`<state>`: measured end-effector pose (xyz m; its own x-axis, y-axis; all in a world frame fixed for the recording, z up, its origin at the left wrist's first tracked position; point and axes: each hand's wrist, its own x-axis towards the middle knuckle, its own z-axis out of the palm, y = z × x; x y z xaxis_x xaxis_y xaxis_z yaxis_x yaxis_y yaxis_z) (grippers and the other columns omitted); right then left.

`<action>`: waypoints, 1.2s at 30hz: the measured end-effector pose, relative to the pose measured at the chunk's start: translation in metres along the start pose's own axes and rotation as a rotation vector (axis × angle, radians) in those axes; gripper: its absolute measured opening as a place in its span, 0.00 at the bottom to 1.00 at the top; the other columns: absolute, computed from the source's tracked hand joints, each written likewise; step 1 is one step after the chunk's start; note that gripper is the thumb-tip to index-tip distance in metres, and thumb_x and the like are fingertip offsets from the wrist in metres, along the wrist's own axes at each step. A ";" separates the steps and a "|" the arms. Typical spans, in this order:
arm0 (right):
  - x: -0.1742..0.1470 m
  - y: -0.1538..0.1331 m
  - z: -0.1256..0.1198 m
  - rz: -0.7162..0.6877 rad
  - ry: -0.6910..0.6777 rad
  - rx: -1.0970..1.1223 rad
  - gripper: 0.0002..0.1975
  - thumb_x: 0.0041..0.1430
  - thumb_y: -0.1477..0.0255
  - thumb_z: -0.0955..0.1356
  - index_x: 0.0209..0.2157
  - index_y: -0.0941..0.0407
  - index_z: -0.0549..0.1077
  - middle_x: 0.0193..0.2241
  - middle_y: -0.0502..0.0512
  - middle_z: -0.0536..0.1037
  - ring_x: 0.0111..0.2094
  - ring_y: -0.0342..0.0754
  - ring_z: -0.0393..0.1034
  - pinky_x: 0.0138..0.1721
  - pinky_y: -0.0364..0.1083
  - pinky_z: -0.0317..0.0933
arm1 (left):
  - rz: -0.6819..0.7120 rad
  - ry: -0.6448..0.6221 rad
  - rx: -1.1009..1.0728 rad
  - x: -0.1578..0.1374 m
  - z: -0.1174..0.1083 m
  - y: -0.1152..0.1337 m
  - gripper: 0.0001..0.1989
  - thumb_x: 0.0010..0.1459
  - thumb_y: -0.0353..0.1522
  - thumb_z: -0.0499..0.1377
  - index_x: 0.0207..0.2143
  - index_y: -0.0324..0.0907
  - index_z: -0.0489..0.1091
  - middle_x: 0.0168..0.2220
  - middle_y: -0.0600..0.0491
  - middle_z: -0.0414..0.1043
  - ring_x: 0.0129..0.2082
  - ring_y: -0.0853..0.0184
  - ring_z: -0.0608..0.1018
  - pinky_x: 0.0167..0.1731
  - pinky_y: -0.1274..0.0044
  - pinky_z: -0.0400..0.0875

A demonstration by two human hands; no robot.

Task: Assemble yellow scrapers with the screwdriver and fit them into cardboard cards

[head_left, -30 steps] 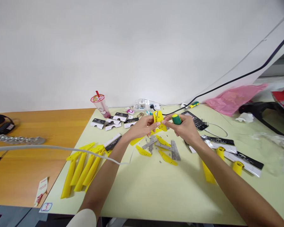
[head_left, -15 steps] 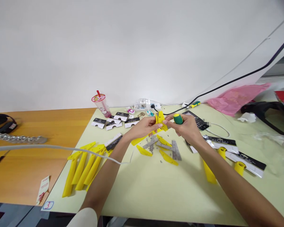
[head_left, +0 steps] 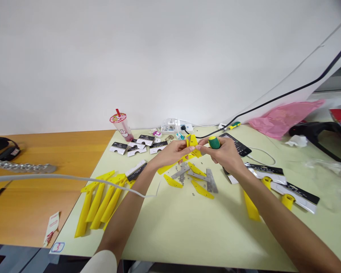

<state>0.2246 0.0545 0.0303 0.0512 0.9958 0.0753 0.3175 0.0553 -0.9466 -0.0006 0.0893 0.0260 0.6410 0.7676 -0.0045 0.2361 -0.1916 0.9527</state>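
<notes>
My left hand is closed around a yellow scraper handle, its head raised over the table. A green-handled screwdriver rests in my right hand, whose thumb and fingertips press against the scraper's yellow head. The screwdriver's shaft is hidden by the fingers. Below lie loose yellow plates, grey metal blades and several tiny screws or nuts. Several yellow scraper handles are lined up beside my left forearm, and more yellow handles are partly covered by my right arm.
Black-and-white cards and a pink cup with a straw stand back left. A power strip, another screwdriver and a phone are at the back. A white cable crosses in front; packaged cards lie right.
The yellow scraper head has tilted very slightly between my fingers. Both hands stay in nearly the same place, and the things on the table have not moved.
</notes>
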 end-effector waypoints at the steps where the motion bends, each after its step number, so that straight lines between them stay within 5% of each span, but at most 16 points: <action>1: 0.000 0.000 0.000 -0.001 -0.002 0.000 0.23 0.48 0.52 0.83 0.34 0.57 0.85 0.18 0.47 0.71 0.16 0.39 0.55 0.17 0.43 0.48 | -0.004 0.001 0.004 0.000 0.000 0.001 0.30 0.67 0.58 0.61 0.43 0.39 0.74 0.32 0.53 0.72 0.24 0.70 0.73 0.27 0.74 0.68; 10: 0.000 -0.002 0.000 -0.060 -0.008 0.029 0.23 0.47 0.54 0.84 0.37 0.55 0.81 0.34 0.53 0.81 0.18 0.38 0.59 0.16 0.43 0.52 | -0.014 0.000 -0.003 -0.003 0.001 0.005 0.26 0.66 0.56 0.63 0.41 0.40 0.72 0.32 0.54 0.73 0.25 0.70 0.72 0.28 0.74 0.67; 24: 0.003 0.003 -0.004 -0.091 -0.162 -0.043 0.25 0.57 0.45 0.78 0.40 0.53 0.81 0.29 0.49 0.75 0.19 0.40 0.59 0.17 0.43 0.54 | 0.012 0.038 -0.111 -0.001 0.002 0.002 0.27 0.64 0.54 0.67 0.42 0.38 0.73 0.32 0.54 0.72 0.25 0.73 0.71 0.26 0.76 0.67; 36: 0.005 0.003 -0.006 -0.038 -0.157 -0.007 0.25 0.54 0.47 0.79 0.37 0.55 0.82 0.18 0.44 0.67 0.17 0.41 0.56 0.18 0.44 0.50 | 0.014 0.080 -0.172 0.001 0.000 -0.001 0.27 0.60 0.52 0.71 0.44 0.38 0.75 0.32 0.51 0.75 0.31 0.68 0.76 0.26 0.77 0.70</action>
<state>0.2315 0.0596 0.0300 -0.1095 0.9921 0.0608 0.3230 0.0934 -0.9418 0.0001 0.0900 0.0250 0.5815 0.8131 0.0271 0.0947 -0.1007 0.9904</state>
